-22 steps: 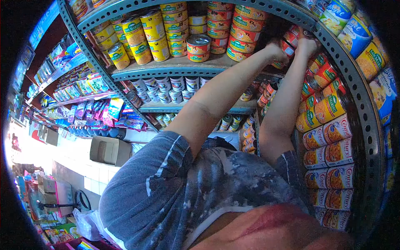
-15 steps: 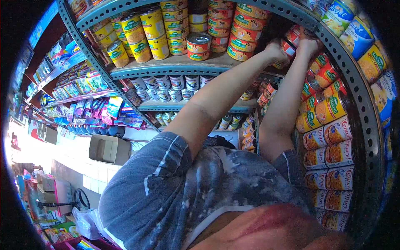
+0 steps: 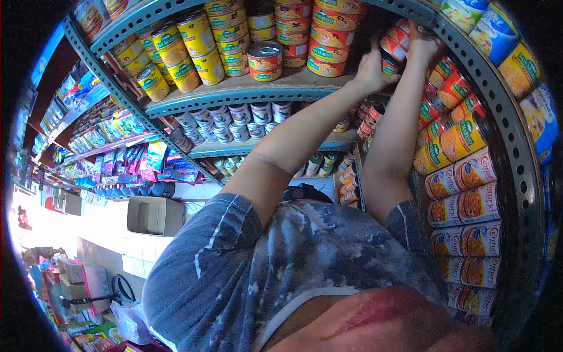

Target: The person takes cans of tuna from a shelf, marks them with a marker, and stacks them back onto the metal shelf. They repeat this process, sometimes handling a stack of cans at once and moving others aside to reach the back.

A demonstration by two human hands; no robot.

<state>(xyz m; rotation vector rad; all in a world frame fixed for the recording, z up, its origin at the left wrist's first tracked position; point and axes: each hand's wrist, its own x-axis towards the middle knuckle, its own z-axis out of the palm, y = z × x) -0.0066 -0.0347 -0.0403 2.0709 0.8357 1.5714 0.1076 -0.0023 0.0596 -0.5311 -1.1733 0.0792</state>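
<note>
My left hand [image 3: 370, 70] is at the back right corner of the upper shelf, curled round the lower left side of a tilted stack of red cans [image 3: 395, 44]. From the right, my right hand [image 3: 424, 49] closes on the upper part of that stack. Some fingers of both hands are hidden behind the cans and in shadow. To the left stands a tall column of red and orange San Marino cans [image 3: 333, 40]. Below my right hand, more red and yellow cans [image 3: 463, 138] lie stacked along the side shelf.
A short pair of red cans [image 3: 264, 61] stands near the edge of the metal shelf [image 3: 246, 95]. Yellow cans [image 3: 174, 54] fill its left part. Century cans [image 3: 478, 202] are piled at right. A perforated upright [image 3: 519, 158] curves past them. An open cardboard box [image 3: 153, 216] is at left.
Both hands have shifted slightly left and up in view with the red cans between them. The view itself has moved a little, sliding the shelves left.
</note>
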